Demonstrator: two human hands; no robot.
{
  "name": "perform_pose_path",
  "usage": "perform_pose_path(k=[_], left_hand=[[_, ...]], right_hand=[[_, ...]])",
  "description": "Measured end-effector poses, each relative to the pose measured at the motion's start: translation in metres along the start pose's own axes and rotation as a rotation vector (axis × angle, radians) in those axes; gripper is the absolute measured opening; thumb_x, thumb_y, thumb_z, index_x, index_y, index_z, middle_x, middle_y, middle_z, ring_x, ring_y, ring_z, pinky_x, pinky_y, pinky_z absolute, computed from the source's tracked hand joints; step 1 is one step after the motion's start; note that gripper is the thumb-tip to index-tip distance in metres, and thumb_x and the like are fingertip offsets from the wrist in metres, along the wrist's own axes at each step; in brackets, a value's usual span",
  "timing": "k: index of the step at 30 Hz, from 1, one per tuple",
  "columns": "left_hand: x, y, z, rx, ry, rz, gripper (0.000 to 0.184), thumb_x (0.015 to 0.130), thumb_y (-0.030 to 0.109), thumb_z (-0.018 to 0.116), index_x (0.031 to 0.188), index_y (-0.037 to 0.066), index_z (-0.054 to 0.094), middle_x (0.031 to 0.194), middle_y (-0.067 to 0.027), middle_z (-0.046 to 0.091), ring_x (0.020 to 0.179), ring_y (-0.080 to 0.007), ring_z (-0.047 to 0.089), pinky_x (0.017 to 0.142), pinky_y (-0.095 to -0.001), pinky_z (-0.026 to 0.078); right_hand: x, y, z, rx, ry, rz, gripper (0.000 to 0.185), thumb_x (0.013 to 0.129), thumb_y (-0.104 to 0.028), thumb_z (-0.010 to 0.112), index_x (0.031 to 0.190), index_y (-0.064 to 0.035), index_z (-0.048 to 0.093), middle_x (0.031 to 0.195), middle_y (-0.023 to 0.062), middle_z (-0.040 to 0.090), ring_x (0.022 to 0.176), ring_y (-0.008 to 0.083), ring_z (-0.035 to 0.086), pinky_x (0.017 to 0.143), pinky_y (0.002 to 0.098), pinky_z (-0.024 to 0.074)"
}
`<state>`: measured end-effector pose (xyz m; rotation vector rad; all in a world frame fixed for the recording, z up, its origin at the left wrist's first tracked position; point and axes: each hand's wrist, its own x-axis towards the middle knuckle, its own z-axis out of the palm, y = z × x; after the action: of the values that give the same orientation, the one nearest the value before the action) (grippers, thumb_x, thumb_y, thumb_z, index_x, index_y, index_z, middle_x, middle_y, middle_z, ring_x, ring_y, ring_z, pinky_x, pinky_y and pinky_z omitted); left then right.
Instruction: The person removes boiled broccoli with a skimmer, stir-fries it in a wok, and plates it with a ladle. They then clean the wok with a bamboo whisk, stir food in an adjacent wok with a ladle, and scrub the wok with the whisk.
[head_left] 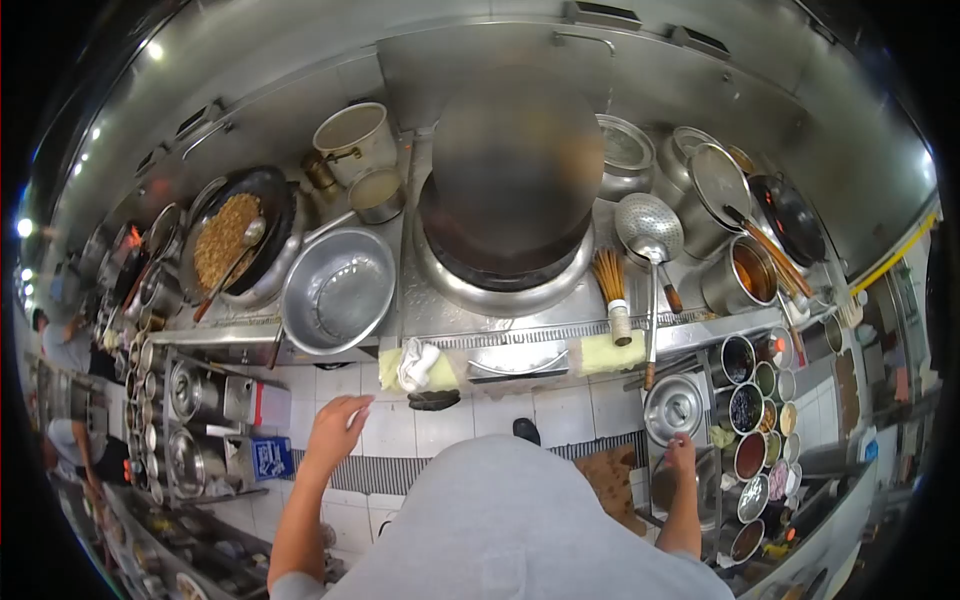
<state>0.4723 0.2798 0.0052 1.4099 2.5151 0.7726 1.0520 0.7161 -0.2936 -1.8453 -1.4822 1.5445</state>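
My left hand (338,428) is over the floor left of my body, empty, its fingers stretched out. Near it, a white cloth (417,364) lies on a yellow-green towel (388,370) at the stove's front edge. My right hand (681,455) is at the near edge of a round steel lid (673,408); its fingers are curled, and what they hold, if anything, cannot be made out. Ahead stands a large dark wok (510,270), partly blurred, on a steel ring. A steel basin (338,290) sits to its left. A perforated ladle (650,228) and a bamboo brush (612,290) lie to its right.
A wok of brown food (225,240) with a ladle is at the left. Pots (357,140) line the back. Many containers of ingredients (746,408) stand at the right. A blue box (271,457) is at the lower left, and people (70,440) are at the far left.
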Motion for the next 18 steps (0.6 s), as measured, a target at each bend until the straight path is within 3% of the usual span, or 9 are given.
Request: perform_pose_path(k=[2,5,7,8,9,14,16,17,18], left_hand=[[-0.013,0.004,-0.011,-0.063,0.077,-0.124,0.020,0.087,0.007,0.064,0.106,0.004,0.070,0.094,-0.0152,0.070,0.087,-0.0331,0.065,0.077,-0.0396,0.052],[-0.016,0.011,-0.007,-0.165,0.089,-0.092,0.017,0.086,0.006,0.065,0.102,0.002,0.071,0.092,-0.0156,0.070,0.085,-0.0328,0.066,0.075,-0.0388,0.052],[-0.001,0.031,0.001,-0.162,0.077,-0.041,0.015,0.086,0.007,0.067,0.099,0.002,0.071,0.090,-0.0146,0.070,0.082,-0.0315,0.066,0.074,-0.0383,0.052],[0.010,0.042,0.005,-0.187,0.039,0.089,0.013,0.085,0.008,0.067,0.096,0.002,0.071,0.088,-0.0140,0.070,0.081,-0.0309,0.066,0.073,-0.0380,0.052],[0.023,0.055,0.010,-0.211,0.006,0.219,0.012,0.085,0.009,0.068,0.094,0.003,0.071,0.087,-0.0134,0.070,0.080,-0.0302,0.066,0.073,-0.0376,0.052],[0.072,0.136,0.036,-0.235,-0.045,0.718,0.019,0.084,0.020,0.072,0.077,0.005,0.062,0.074,-0.0083,0.060,0.074,-0.0270,0.060,0.067,-0.0378,0.049],[0.081,0.159,0.036,-0.222,0.005,0.797,0.022,0.083,0.022,0.072,0.074,0.006,0.060,0.071,-0.0078,0.057,0.073,-0.0273,0.059,0.066,-0.0386,0.048],[0.084,0.166,0.034,-0.254,-0.007,0.872,0.024,0.082,0.023,0.072,0.072,0.006,0.058,0.070,-0.0080,0.055,0.072,-0.0275,0.058,0.065,-0.0392,0.048],[0.084,0.166,0.030,-0.288,-0.025,0.946,0.026,0.081,0.023,0.072,0.071,0.006,0.056,0.070,-0.0081,0.054,0.071,-0.0278,0.057,0.064,-0.0397,0.047]], right_hand=[[-0.036,-0.034,0.012,0.133,0.020,-0.053,0.039,0.092,-0.018,0.062,0.129,-0.0127,0.053,0.090,0.0039,0.062,0.067,0.0153,0.062,0.055,0.0294,0.0518],[-0.086,-0.126,0.073,0.303,-0.034,-0.196,0.041,0.090,-0.008,0.063,0.130,-0.0079,0.054,0.092,0.0045,0.062,0.074,0.0129,0.061,0.061,0.0250,0.0524],[-0.083,-0.169,0.123,0.076,-0.240,-0.484,0.043,0.090,-0.008,0.066,0.131,-0.0077,0.055,0.097,0.0046,0.065,0.083,0.0135,0.063,0.072,0.0260,0.0528],[-0.104,-0.214,0.154,0.006,-0.322,-0.653,0.042,0.089,-0.012,0.068,0.130,-0.0072,0.057,0.102,0.0055,0.066,0.092,0.0150,0.064,0.082,0.0270,0.0519],[-0.116,-0.247,0.184,-0.066,-0.418,-0.679,0.043,0.088,-0.013,0.070,0.130,-0.0068,0.058,0.106,0.0076,0.067,0.093,0.0162,0.065,0.084,0.0291,0.0523],[-0.192,-0.347,0.310,-0.329,-0.825,-1.060,0.045,0.088,-0.023,0.067,0.130,-0.0090,0.059,0.113,0.0122,0.065,0.094,0.0237,0.066,0.086,0.0355,0.0534],[-0.197,-0.351,0.346,-0.331,-0.819,-1.735,0.039,0.085,-0.024,0.065,0.121,-0.0108,0.063,0.115,0.0086,0.064,0.098,0.0254,0.064,0.087,0.0368,0.0521],[-0.206,-0.362,0.348,-0.327,-0.846,-1.754,0.039,0.085,-0.024,0.065,0.121,-0.0108,0.063,0.115,0.0086,0.064,0.098,0.0254,0.064,0.087,0.0368,0.0521],[-0.220,-0.376,0.344,-0.477,-0.956,-1.714,0.030,0.082,-0.022,0.063,0.110,-0.0086,0.063,0.109,0.0074,0.065,0.092,0.0264,0.064,0.083,0.0379,0.0526]])
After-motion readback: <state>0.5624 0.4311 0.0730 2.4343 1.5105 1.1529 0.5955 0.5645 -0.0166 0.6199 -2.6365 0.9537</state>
